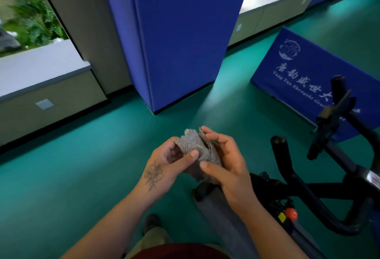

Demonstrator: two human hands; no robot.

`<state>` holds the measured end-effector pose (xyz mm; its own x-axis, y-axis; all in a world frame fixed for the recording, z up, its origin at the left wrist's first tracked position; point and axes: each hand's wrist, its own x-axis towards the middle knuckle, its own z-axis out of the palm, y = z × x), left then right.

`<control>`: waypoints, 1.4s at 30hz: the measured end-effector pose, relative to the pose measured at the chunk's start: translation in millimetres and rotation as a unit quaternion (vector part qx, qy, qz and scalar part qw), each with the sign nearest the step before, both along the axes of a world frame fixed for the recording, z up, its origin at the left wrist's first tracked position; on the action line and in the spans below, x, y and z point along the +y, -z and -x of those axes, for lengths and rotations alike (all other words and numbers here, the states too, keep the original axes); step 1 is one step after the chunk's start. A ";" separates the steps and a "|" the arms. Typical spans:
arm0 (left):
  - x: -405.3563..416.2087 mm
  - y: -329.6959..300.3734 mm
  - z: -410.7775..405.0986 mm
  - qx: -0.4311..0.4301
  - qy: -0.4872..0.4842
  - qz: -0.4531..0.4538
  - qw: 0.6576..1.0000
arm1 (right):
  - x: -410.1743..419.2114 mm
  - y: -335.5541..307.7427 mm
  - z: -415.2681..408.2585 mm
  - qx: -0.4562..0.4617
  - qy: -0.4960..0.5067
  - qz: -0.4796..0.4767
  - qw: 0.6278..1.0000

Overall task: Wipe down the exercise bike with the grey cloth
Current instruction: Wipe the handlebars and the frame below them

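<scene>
Exercise bike cut off; hands half-hide cloth.

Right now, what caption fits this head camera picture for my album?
Both hands, left hand and right hand, hold a folded grey cloth beside the black exercise bike.

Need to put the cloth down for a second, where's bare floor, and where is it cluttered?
Both hands, left and right, hold the grey cloth. Bare green floor lies left of them, bordered by the wall cabinet and blue padded pillar. Right is crowded: the exercise bike stands before the blue banner.
</scene>
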<state>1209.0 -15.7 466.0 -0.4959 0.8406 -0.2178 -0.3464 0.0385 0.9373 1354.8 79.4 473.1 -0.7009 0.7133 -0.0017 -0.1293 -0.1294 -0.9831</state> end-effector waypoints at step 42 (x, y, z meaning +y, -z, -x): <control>-146.0 -13.1 70.0 0.139 -0.268 0.171 0.938 | -65.6 26.7 179.3 -0.221 -0.377 0.204 0.876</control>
